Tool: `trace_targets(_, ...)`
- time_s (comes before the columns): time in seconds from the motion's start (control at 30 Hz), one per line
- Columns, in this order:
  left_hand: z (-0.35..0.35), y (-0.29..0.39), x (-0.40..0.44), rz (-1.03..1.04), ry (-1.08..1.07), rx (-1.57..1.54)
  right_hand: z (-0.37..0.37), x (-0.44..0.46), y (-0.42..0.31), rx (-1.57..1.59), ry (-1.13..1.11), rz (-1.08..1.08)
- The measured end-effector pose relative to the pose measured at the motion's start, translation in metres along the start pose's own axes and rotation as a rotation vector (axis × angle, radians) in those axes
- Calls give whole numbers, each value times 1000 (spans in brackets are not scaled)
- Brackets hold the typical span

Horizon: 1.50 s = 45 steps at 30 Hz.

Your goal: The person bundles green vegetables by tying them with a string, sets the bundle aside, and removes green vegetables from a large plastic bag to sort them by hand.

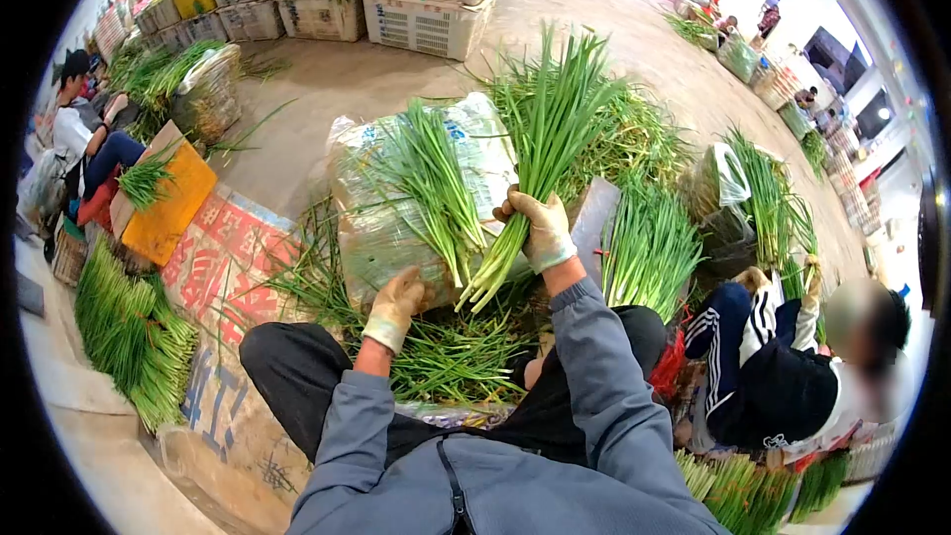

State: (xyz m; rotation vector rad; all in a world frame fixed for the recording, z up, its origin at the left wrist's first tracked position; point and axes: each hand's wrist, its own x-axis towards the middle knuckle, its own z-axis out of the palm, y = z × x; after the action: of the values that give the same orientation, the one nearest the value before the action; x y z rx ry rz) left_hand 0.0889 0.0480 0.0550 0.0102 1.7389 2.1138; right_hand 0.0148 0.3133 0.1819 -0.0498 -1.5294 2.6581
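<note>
My right hand (538, 228), in a pale glove, grips a bunch of garlic chives (562, 124). Its leaves point up and away, and its pale stem ends hang down toward my lap. My left hand (398, 302), also gloved, is lower and to the left, beside the plastic-wrapped block (362, 163). Its fingers are curled in; whatever they may hold is hidden. On top of that block lies a looser bunch of chives (436, 173), stem ends toward me. Loose chives and trimmings (461, 362) cover the space between my legs.
A chive heap (634, 129) lies ahead, with neat chives (649, 253) to the right beside a grey board (592, 218). Stacked chives (134, 327) are at left. A person (783, 367) sits close at right, another (84, 134) far left. Crates (426, 20) stand behind.
</note>
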Motion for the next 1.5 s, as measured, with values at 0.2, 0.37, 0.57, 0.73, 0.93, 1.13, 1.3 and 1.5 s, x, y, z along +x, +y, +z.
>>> trace_targets(0.2, 75, 12, -4, -252, 66, -690, -19, -21, 0, 47, 15, 5)
trace_targets(0.37, 124, 27, 0, -219, 8, -562, -39, -45, 26, 86, 94, 32)
trace_targets(0.57, 130, 33, 5, 149, -58, -4, -69, -47, 26, 392, 143, 28)
trace_targets(0.73, 139, 35, 18, 153, 26, 320, -67, -47, 25, 264, 142, 13)
trace_targets(0.93, 112, 11, 27, 291, 291, 590, -90, -39, 10, 306, 78, 14)
trace_targets(1.13, 69, -18, 37, 142, 369, 892, -141, -22, -99, -84, 263, -66)
trace_targets(1.3, 81, -37, 41, 60, 327, 549, -230, -19, -232, -364, 360, -42)
trace_targets(1.5, 77, -61, 52, -31, 223, 640, -379, -22, -211, -1002, 724, 20)
